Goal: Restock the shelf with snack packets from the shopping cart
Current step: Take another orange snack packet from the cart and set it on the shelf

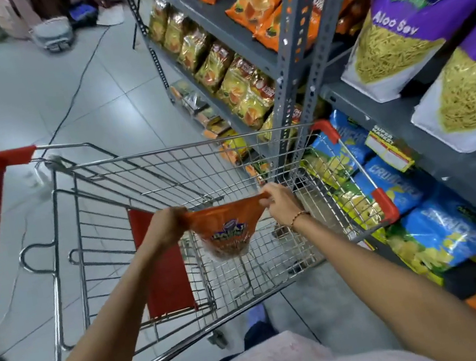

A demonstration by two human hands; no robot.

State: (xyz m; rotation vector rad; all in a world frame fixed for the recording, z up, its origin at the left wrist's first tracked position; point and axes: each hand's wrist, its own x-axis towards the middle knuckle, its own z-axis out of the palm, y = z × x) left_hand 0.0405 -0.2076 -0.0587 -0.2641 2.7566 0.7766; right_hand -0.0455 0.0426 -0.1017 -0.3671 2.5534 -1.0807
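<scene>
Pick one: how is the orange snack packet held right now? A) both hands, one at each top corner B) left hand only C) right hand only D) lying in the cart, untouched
A: the left hand and the right hand each pinch a top corner of the orange snack packet, which hangs over the cart.

head cam, looking down, close-up

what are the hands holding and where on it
An orange snack packet, held above the shopping cart: left hand and right hand each pinch a top corner.
</scene>
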